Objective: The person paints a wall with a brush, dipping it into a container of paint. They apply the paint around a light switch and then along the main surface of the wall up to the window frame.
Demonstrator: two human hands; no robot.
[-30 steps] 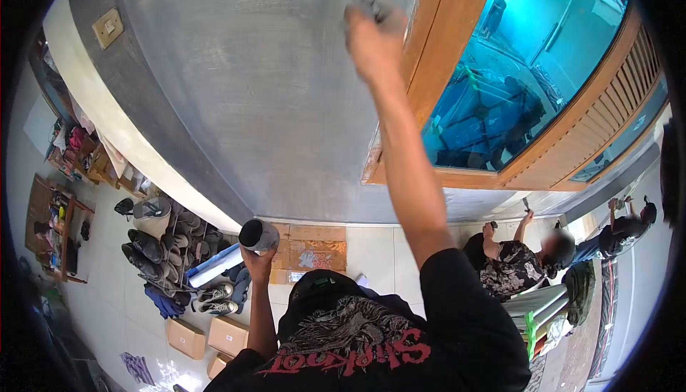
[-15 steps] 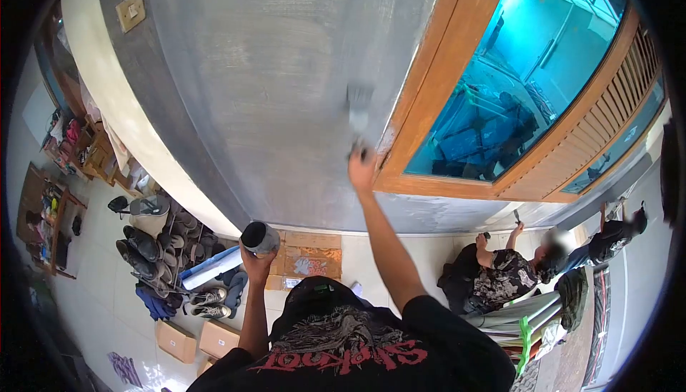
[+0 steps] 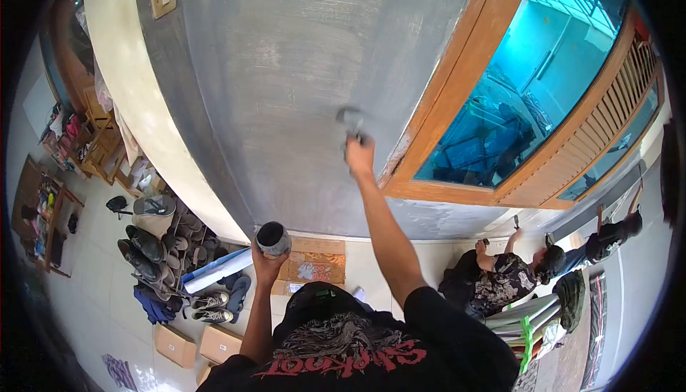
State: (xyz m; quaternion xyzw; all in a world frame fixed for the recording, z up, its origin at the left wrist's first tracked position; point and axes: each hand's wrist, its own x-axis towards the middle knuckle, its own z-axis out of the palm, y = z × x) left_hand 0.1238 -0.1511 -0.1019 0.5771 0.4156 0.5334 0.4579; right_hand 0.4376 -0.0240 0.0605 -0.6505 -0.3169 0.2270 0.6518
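A paintbrush (image 3: 350, 117) is gripped in my right hand (image 3: 359, 155), its blurred head against or very near the grey wall (image 3: 286, 85). My left hand (image 3: 269, 263) is wrapped round a small cup (image 3: 273, 238) with a dark inside, held upright below the wall's lower part. Streaky grey paint covers the wall. To the right of my right hand stands a wooden window frame (image 3: 429, 127).
Shoes (image 3: 146, 249) are piled at the lower left, near cardboard boxes (image 3: 175, 345). More cardboard (image 3: 314, 262) lies at the wall's foot. A light switch (image 3: 163, 0) is upper left. Two other people, one crouching (image 3: 504, 278) and one farther off (image 3: 611, 238), are at the right.
My right hand has stayed near the same spot, while the brush head has moved slightly lower and tilted left. The view has shifted, with the wall and window now a little farther right.
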